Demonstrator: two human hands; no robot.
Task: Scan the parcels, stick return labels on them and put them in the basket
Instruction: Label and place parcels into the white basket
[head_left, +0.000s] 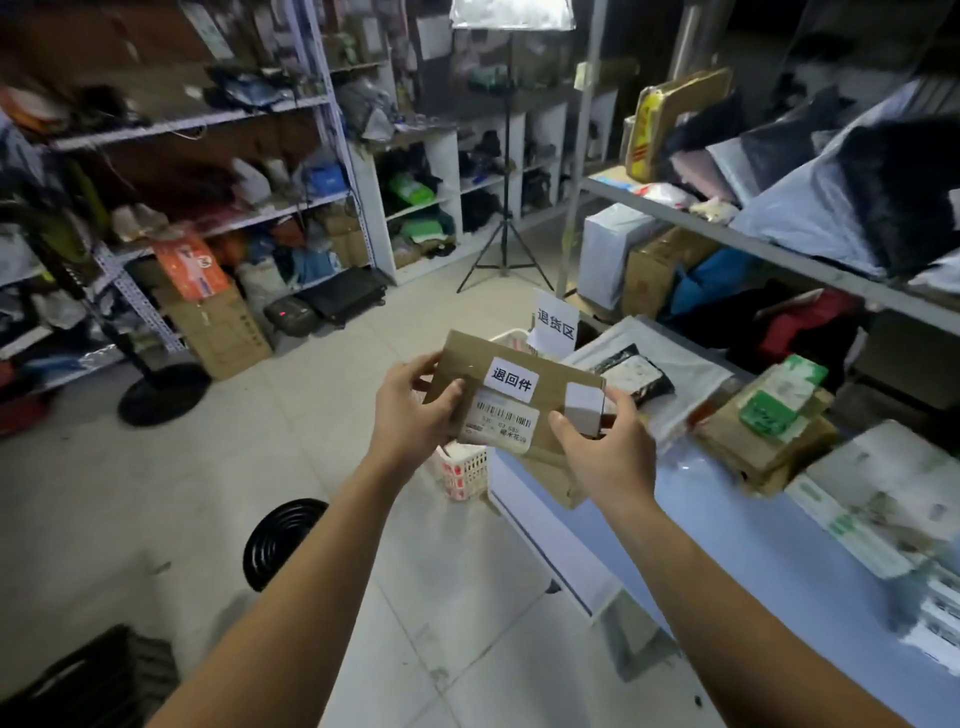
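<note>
A flat brown cardboard parcel (561, 395) is held in the air in front of me, above a white plastic basket (465, 475) on the floor. My left hand (415, 410) grips its left end and my right hand (605, 441) grips its right end. On its top face are a white return label (511, 379) with black characters, a barcode shipping label (501, 423) and a small blank white sticker (584, 402). The parcel hides most of the basket. A white sign (556, 325) stands at the basket's far side.
A blue table (753, 525) to the right carries grey mailers, a black pouch (636, 376) and stacked cardboard boxes (763, 431). Shelves full of parcels line the left, back and right. A tripod (506, 234) stands behind; a black coil (283, 540) lies on the floor.
</note>
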